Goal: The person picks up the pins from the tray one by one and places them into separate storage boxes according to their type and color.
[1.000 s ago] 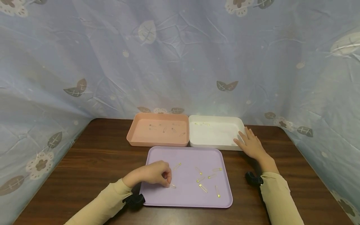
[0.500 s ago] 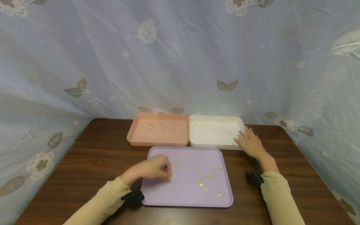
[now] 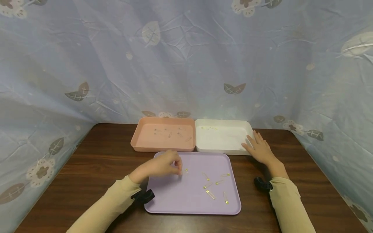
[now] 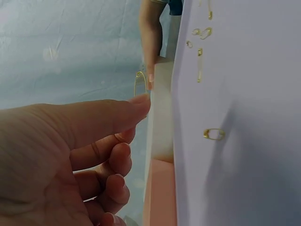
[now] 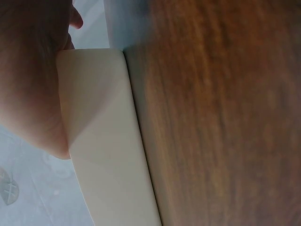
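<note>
In the left wrist view, my left hand [image 4: 70, 136] pinches a gold safety pin [image 4: 139, 74] between thumb and index finger, its looped end standing up past the thumb. In the head view this left hand [image 3: 164, 164] hovers over the left part of the lilac tray [image 3: 175, 207], where the pin is too small to make out. Several gold safety pins [image 3: 210, 194] lie scattered on that tray, mostly to the right. My right hand [image 3: 259, 149] rests with spread fingers on the right end of the white tray [image 3: 227, 150].
A pink tray [image 3: 163, 149] with several silver safety pins [image 3: 170, 134] stands behind the lilac tray, touching the white one. A few gold pins [image 3: 213, 128] lie at the white tray's back left. Dark wooden table [image 3: 96, 161]; a patterned curtain [image 3: 186, 64] hangs behind it.
My left hand has lifted a safety pin off the lilac tray and moved away from me, toward the pink tray. The right hand has stayed in place.
</note>
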A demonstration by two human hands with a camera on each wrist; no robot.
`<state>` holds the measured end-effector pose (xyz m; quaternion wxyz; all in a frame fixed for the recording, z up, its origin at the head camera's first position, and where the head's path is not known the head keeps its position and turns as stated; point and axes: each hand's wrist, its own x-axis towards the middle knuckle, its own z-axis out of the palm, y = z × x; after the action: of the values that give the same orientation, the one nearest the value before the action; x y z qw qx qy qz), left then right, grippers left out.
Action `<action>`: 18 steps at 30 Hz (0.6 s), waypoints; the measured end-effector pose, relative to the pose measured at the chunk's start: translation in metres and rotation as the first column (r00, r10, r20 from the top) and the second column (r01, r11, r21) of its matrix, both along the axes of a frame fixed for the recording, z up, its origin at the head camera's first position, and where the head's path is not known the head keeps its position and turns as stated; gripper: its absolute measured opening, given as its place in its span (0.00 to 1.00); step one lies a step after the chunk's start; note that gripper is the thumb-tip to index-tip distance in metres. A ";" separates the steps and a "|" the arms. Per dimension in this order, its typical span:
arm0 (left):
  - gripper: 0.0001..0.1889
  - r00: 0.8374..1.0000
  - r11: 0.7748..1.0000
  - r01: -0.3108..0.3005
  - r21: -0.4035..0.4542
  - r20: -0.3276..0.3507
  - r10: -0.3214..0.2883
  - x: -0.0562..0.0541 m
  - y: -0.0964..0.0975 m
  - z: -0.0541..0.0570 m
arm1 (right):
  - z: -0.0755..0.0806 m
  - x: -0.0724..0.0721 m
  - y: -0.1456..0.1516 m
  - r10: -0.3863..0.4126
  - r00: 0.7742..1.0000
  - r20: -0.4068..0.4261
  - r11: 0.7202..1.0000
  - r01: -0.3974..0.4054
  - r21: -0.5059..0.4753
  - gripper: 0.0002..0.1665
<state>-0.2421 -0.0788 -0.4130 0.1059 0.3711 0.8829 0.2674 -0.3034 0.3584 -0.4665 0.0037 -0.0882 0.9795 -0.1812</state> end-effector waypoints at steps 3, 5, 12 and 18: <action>0.07 1.000 1.000 0.001 -0.004 -0.019 -0.001 -0.005 0.007 0.004 | -0.001 0.000 0.000 -0.004 1.000 -0.002 1.000 0.004 0.008 0.46; 0.07 1.000 1.000 0.007 -0.003 -0.029 -0.007 -0.009 0.011 0.007 | -0.001 -0.001 0.000 -0.004 1.000 -0.003 1.000 0.004 0.009 0.46; 0.05 0.997 1.000 0.014 0.005 -0.082 -0.014 -0.024 0.027 0.017 | -0.002 -0.002 0.001 -0.005 1.000 -0.009 1.000 0.005 0.016 0.46; 0.05 0.994 1.000 0.022 0.000 -0.111 -0.022 -0.037 0.044 0.025 | -0.001 -0.003 0.001 -0.006 1.000 -0.019 1.000 0.007 0.016 0.46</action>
<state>-0.2792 -0.0346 -0.3884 0.0593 0.3951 0.8831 0.2458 -0.3059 0.3590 -0.4680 -0.0055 -0.0867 0.9812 -0.1725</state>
